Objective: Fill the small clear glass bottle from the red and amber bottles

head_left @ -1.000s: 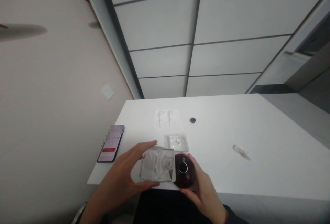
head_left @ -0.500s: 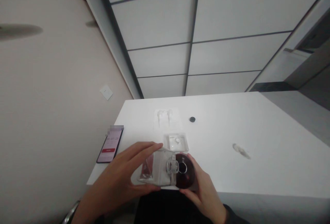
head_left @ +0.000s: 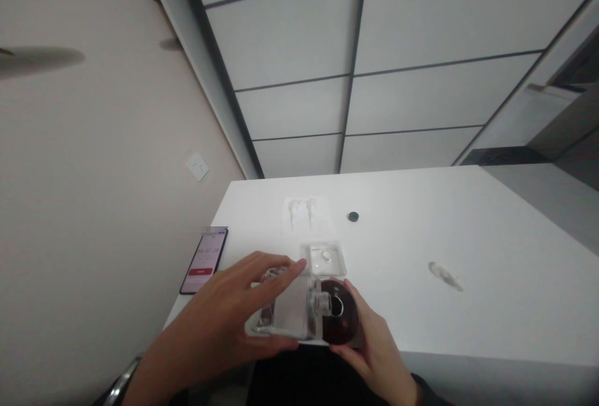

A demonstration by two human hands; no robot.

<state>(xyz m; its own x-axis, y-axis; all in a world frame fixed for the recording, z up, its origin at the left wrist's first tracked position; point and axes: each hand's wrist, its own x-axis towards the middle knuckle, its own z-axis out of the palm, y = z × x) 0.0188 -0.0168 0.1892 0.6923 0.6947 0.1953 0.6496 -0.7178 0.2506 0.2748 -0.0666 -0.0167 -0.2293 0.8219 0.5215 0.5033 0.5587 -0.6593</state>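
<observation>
My left hand (head_left: 253,306) is closed round a clear square-sided bottle (head_left: 292,309), which is tipped over so its neck points right. The neck lies right by the open mouth of a dark red-brown round bottle (head_left: 345,325). Whether the two mouths touch, I cannot tell. Wrapped round the right side of the brown bottle is my right hand (head_left: 379,343), which keeps it near the table's front edge. Just beyond both bottles sits a small clear square tray (head_left: 336,264) with a small round piece in it.
On the white table (head_left: 393,256) lie a dark round cap (head_left: 353,216), two whitish pieces on a clear sheet (head_left: 302,209) and a crumpled clear wrapper (head_left: 445,276). A phone (head_left: 204,262) lies at the left edge, near the wall. White panels (head_left: 299,106) stand behind the table.
The clear bottle has turned a little in my left hand, and the red patch inside it shows less. The whole view has shifted slightly. My right hand still holds the brown bottle.
</observation>
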